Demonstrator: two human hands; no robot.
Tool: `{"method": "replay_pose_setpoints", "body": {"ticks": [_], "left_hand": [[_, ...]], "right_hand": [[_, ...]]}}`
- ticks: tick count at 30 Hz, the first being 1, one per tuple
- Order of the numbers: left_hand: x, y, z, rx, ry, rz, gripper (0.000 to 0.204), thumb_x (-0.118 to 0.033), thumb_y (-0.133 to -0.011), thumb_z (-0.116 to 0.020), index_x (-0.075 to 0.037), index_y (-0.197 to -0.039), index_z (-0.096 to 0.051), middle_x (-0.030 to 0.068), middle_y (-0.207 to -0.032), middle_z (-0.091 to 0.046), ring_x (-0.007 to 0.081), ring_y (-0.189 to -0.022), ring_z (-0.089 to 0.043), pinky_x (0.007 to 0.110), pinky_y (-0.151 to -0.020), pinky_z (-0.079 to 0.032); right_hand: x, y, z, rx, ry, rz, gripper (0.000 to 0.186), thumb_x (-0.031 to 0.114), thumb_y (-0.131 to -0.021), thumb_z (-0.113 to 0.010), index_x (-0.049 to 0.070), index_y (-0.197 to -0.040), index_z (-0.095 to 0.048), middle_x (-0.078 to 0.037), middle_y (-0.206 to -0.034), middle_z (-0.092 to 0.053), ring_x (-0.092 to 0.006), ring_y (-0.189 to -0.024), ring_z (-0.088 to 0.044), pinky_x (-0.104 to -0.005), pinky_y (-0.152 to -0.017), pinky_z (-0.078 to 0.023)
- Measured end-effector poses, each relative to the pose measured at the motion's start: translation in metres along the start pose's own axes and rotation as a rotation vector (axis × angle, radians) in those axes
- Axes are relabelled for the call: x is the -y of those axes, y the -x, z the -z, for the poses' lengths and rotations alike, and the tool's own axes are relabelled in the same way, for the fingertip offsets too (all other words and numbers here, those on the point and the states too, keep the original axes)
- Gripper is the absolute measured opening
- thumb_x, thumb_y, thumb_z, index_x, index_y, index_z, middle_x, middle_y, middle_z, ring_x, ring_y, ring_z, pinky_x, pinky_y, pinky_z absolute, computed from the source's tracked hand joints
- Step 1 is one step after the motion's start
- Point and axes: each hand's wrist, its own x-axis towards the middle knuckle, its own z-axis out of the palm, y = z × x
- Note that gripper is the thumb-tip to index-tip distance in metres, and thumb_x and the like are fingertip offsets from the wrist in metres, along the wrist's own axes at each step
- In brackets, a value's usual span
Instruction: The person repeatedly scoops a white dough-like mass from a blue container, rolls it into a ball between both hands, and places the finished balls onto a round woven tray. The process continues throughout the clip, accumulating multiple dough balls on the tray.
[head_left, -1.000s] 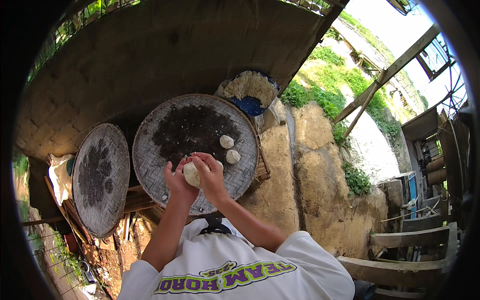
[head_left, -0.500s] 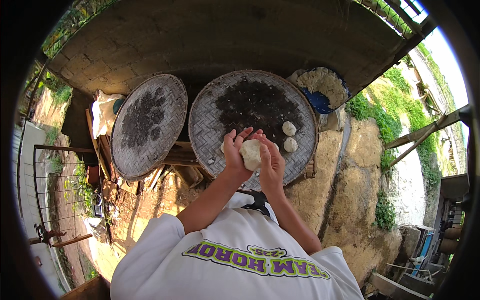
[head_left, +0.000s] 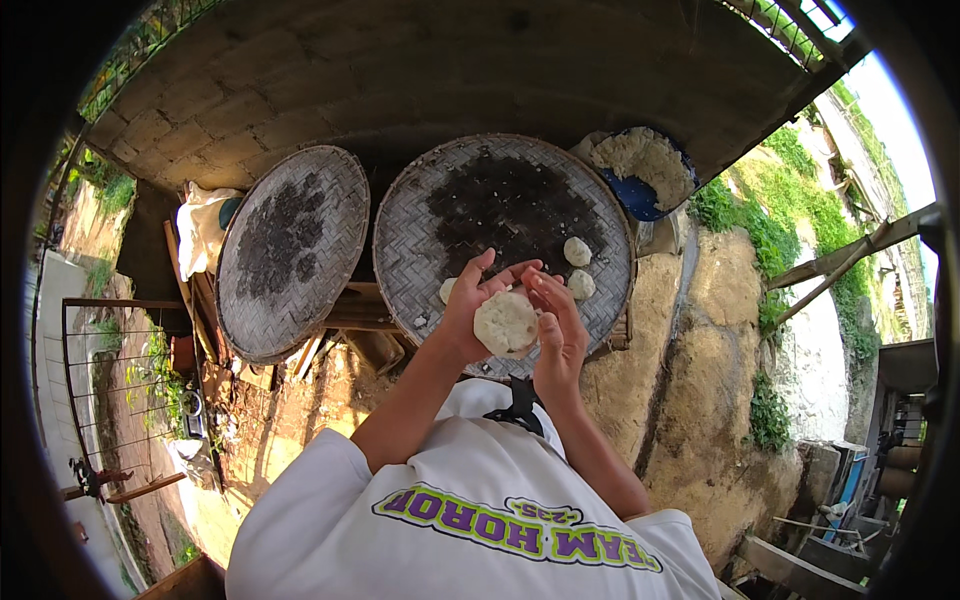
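Observation:
A pale, slightly flattened ball of dough (head_left: 505, 323) rests in the cupped palm of my left hand (head_left: 465, 312), above the near edge of a round woven tray (head_left: 410, 255). Close along the ball's right side is my right hand (head_left: 562, 345), its fingers apart and its thumb near the ball's edge. The fingertips of both hands come together just beyond the ball. On the tray's right side lie two more balls of dough, one (head_left: 577, 251) farther than the other (head_left: 581, 285). Another ball (head_left: 447, 291) shows partly beside my left hand. Dark residue covers the tray's middle.
A second woven tray (head_left: 345, 200) with dark patches leans at the left. Beyond the main tray's right edge, a blue basin (head_left: 640, 200) holds a crumbly pale mass (head_left: 645, 165). A block wall (head_left: 400, 70) stands behind; a wire-grid frame (head_left: 110, 360) is at far left.
My hands have come slightly nearer and parted, turning the ball's broad face up into view. My right hand has eased off to the side, and the ball lies in my left palm.

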Motion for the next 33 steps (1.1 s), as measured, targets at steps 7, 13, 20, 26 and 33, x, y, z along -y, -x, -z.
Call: {"method": "replay_pose_setpoints", "body": {"ticks": [7,13,20,26,33], "left_hand": [[0.012,-0.005,0.005,-0.356,0.072,-0.289,0.066,-0.065,-0.101,-0.038,-0.010,-0.135,-0.047,0.0171,-0.142,-0.056,0.0347,-0.134,-0.054,0.052,-0.113,-0.044],[0.002,0.009,0.015,0.086,0.152,0.006,0.067,-0.064,-0.101,-0.041,-0.009,-0.137,-0.050,0.0174,-0.140,-0.058,0.0344,-0.131,-0.057,0.049,-0.113,-0.045],[-0.009,0.003,0.003,0.269,0.173,0.006,0.072,-0.062,-0.100,-0.044,-0.008,-0.149,-0.045,0.0207,-0.150,-0.050,0.0368,-0.140,-0.049,0.052,-0.118,-0.039],[-0.018,0.006,0.006,0.309,0.088,0.007,0.075,-0.060,-0.100,-0.043,-0.009,-0.155,-0.037,0.0192,-0.151,-0.049,0.0361,-0.140,-0.049,0.053,-0.117,-0.041],[-0.015,-0.001,-0.004,0.218,0.120,0.056,0.074,-0.063,-0.100,-0.043,-0.012,-0.154,-0.038,0.0207,-0.142,-0.056,0.0381,-0.129,-0.058,0.054,-0.113,-0.044]], "right_hand": [[-0.001,-0.008,-0.008,-0.300,-0.521,-0.460,0.051,0.039,-0.105,-0.055,-0.002,-0.135,-0.058,-0.015,-0.124,-0.067,-0.0260,-0.116,-0.066,-0.0404,-0.106,-0.050],[-0.006,0.009,-0.013,-0.063,-0.100,-0.051,0.047,0.030,-0.109,-0.042,-0.003,-0.140,-0.056,-0.018,-0.138,-0.060,-0.0270,-0.132,-0.055,-0.0368,-0.114,-0.040],[0.013,-0.023,0.000,0.106,0.599,0.265,0.040,0.034,-0.104,-0.050,-0.001,-0.116,-0.065,-0.023,-0.135,-0.058,-0.0377,-0.121,-0.059,-0.0480,-0.105,-0.044],[0.052,-0.035,0.010,0.269,0.987,0.499,0.033,0.036,-0.096,-0.066,0.004,-0.089,-0.065,-0.020,-0.122,-0.057,-0.0408,-0.130,-0.051,-0.0566,-0.104,-0.041],[0.027,-0.050,0.018,0.171,0.632,0.444,0.050,0.040,-0.091,-0.075,0.000,-0.117,-0.060,-0.020,-0.130,-0.060,-0.0323,-0.115,-0.063,-0.0452,-0.097,-0.051]]}}
